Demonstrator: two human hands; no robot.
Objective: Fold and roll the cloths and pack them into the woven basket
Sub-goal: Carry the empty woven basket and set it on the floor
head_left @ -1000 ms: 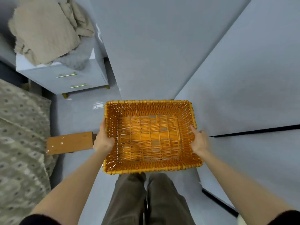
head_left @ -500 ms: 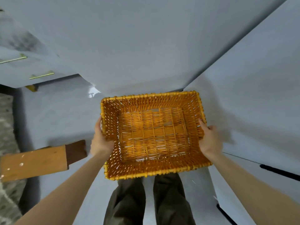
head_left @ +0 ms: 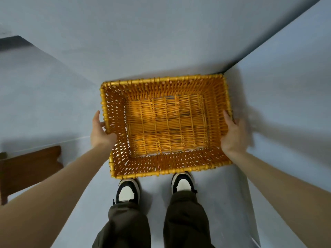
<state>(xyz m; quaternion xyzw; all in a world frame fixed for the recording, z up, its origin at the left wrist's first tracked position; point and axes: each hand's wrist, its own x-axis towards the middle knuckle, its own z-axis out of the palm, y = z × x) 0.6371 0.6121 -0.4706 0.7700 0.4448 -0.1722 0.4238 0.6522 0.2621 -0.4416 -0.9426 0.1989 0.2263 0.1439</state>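
The empty woven basket (head_left: 161, 80) is held roughly level at the person's front, above the pale floor (head_left: 218, 194). The left hand (head_left: 100, 133) grips its left wall, fingers curled at the rim. The right hand (head_left: 232, 135) clasps the right wall, thumb along the rim; its other fingers are blurred, probably underneath. To set the basket down well, both sides should be lowered together. The shoes (head_left: 128, 190) stand just under the near edge, so the basket should land ahead of them. A brown wooden piece (head_left: 30, 167) sits well to the left. No cloths are in view.

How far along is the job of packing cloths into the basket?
Nothing looks done: the woven basket is empty, its bottom bare. In hand: the left hand and right hand grip its two short sides. Left: all the folding, rolling and packing; no cloth is in view.
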